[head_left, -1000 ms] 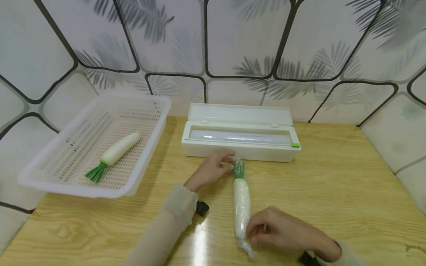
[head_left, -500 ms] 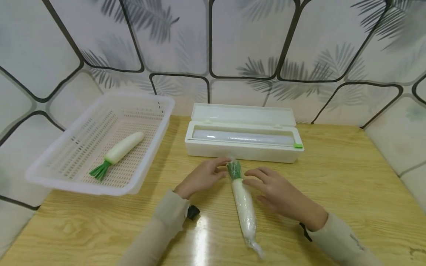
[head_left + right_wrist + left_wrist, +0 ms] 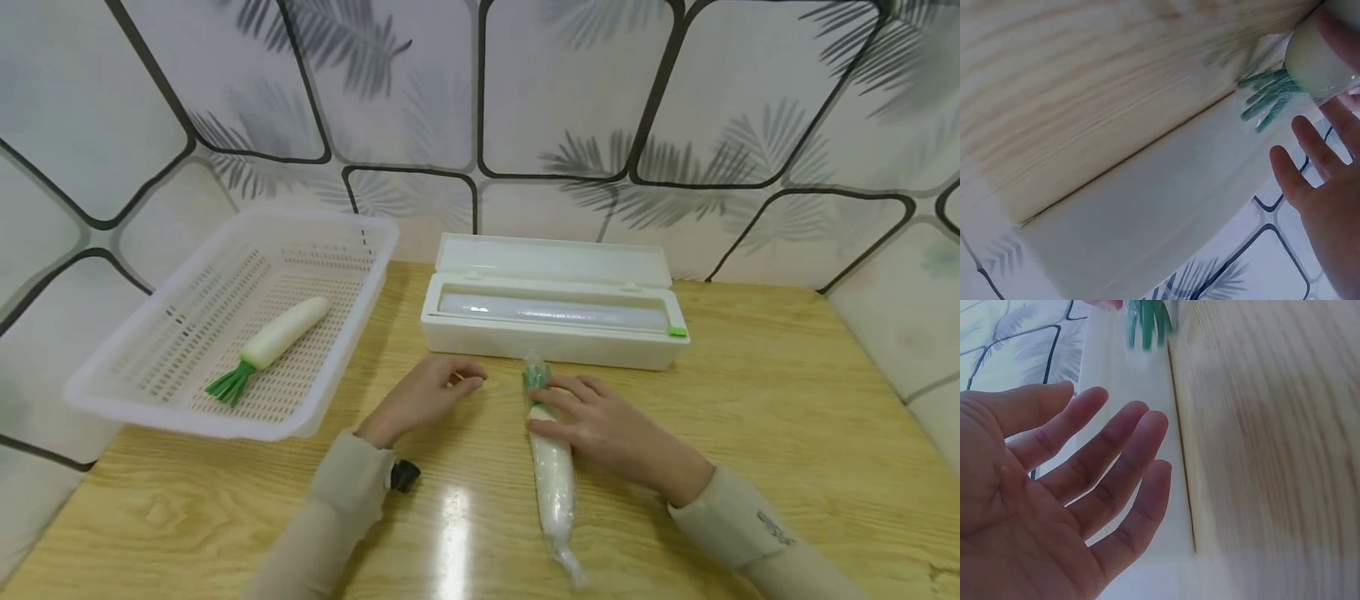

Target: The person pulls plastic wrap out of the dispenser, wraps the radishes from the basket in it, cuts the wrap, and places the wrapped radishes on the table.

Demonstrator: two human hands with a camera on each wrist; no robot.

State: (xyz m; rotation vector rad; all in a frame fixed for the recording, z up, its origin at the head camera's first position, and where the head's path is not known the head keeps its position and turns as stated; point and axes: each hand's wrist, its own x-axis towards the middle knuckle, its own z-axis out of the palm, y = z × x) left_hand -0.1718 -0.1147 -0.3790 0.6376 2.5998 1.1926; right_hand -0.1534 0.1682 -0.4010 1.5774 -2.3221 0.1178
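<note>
In the head view, a white radish in clear plastic wrap lies lengthwise on the table, green leaves pointing at the box and a twisted wrap tail at the near end. My right hand holds it near the leaves; in the right wrist view the thumb and index finger are on either side of the radish, while the outer fingers stick out. To the left of the radish, apart from it, my left hand holds nothing. Its fingers are relaxed and spread in the left wrist view.
Behind the hands stands a white cling film box, lid raised, with a film roll inside and a green slider at its right. A white perforated basket at left holds an unwrapped radish.
My right hand has moved from the radish's near end up to its leafy end and taken hold there. My left hand has let go of the leaf end and drawn back left.
</note>
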